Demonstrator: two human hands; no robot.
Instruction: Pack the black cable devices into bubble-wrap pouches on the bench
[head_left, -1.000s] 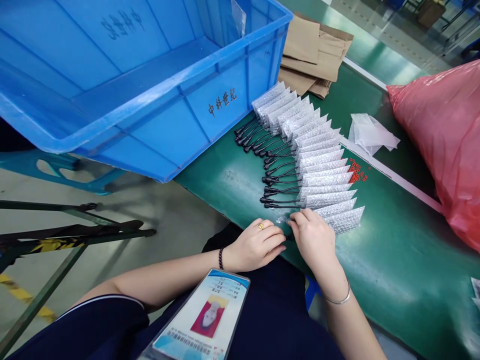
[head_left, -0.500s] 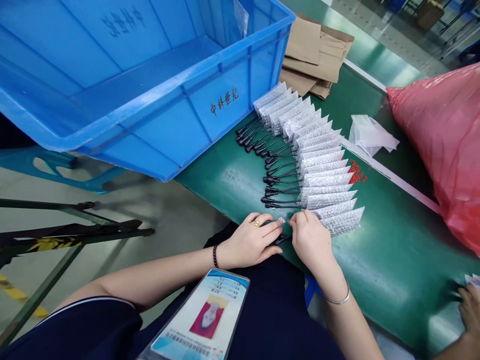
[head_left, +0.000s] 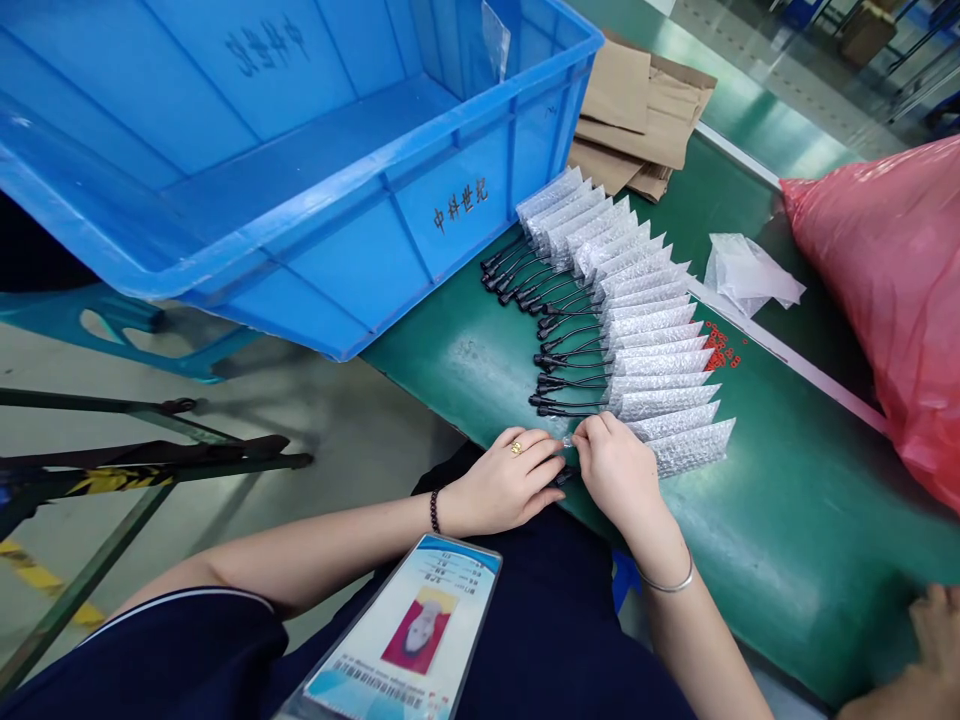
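Note:
My left hand [head_left: 504,482] and my right hand [head_left: 616,470] meet at the near edge of the green table [head_left: 787,520]. Both are closed in a pinch on a black cable connector [head_left: 564,476] and a small clear piece between the fingertips. The bubble-wrap sleeve [head_left: 694,446] at the near end of the row lies just right of my right hand. Behind it, several more sleeved cables [head_left: 637,330] fan out in a curved row, their black plugs [head_left: 551,350] pointing left.
A big blue crate [head_left: 300,160] overhangs the table's left end. Brown paper bags [head_left: 637,110] lie at the back, a crumpled clear bag [head_left: 746,272] and small red rings [head_left: 720,345] to the right, a red plastic sack [head_left: 892,280] at far right. Another person's hand [head_left: 922,640] shows at bottom right.
My hands stayed together at the table edge with only slight finger movement. Another person's hand came into view at the bottom right.

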